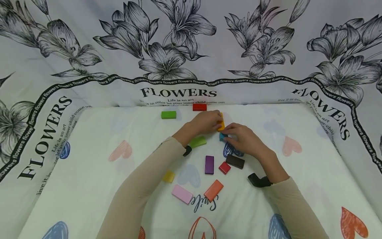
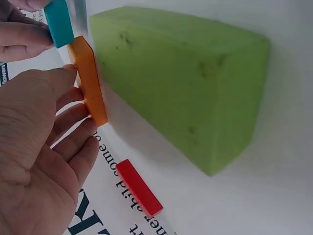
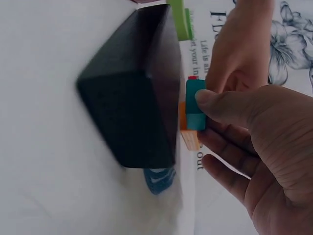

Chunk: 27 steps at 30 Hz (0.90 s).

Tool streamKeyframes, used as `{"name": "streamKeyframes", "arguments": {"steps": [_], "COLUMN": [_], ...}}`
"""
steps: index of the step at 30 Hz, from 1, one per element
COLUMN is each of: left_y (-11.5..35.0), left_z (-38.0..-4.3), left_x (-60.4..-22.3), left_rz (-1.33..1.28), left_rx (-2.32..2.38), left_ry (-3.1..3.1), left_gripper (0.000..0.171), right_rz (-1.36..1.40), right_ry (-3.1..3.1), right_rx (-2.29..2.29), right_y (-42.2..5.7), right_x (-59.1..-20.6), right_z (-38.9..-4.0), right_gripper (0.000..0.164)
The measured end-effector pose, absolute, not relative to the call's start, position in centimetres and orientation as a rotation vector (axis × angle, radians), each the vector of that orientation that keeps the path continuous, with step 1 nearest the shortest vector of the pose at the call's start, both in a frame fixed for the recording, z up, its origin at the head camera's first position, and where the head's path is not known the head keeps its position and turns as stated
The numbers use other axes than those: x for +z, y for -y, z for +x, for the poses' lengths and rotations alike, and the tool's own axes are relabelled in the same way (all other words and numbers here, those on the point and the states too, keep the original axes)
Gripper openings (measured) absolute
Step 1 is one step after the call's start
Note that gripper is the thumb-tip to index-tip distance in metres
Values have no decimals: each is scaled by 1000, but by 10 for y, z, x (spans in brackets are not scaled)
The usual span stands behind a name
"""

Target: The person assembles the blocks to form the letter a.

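My left hand (image 1: 208, 121) holds an orange block (image 1: 221, 122) by its side, thumb and fingers against it in the left wrist view. Between the thumb and fingers of my right hand (image 1: 247, 139) is a small teal block (image 3: 195, 105), pinched close to the near end of the orange one. Seen from the left wrist, the teal block (image 2: 60, 24) meets the orange block's (image 2: 89, 81) upper end. A light green block (image 1: 198, 142) lies just below the left hand, partly covered by that arm. Near the right wrist rests a black block (image 1: 235, 161).
Beyond the left hand lie a red block (image 1: 199, 107) and a green block (image 1: 168, 115). Nearer are purple (image 1: 209, 165), small red (image 1: 224, 167), orange-red (image 1: 214, 190), pink (image 1: 182, 194) and yellow (image 1: 169, 176) blocks. All lie on a white printed cloth (image 1: 98, 186).
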<state>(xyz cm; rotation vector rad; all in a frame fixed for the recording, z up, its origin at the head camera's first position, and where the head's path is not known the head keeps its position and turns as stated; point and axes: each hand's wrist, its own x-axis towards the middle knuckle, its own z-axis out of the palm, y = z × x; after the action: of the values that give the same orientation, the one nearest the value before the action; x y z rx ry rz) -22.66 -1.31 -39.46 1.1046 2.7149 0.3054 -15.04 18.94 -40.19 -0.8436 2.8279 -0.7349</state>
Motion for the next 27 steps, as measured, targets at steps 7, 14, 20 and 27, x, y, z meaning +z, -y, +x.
{"name": "streamKeyframes", "arguments": {"steps": [7, 14, 20, 27], "left_y": [12, 15, 12, 12], "left_z": [-222, -222, -222, -221], "left_x": [-398, -401, -400, -399], "left_rz": [1064, 1060, 1051, 1070], "left_rx": [240, 241, 221, 204], "left_ry": [-2735, -2723, -2727, -2729], "left_gripper": [30, 32, 32, 32], "right_rz": [-875, -844, -829, -845], "right_ry": [-2826, -2831, -2867, -2893], "right_rx": [-755, -709, -711, -701], "right_y": [-189, -184, -184, -184], "right_x": [-408, -412, -413, -415], "right_z": [-151, -154, -153, -153], "right_gripper": [32, 32, 31, 29]}}
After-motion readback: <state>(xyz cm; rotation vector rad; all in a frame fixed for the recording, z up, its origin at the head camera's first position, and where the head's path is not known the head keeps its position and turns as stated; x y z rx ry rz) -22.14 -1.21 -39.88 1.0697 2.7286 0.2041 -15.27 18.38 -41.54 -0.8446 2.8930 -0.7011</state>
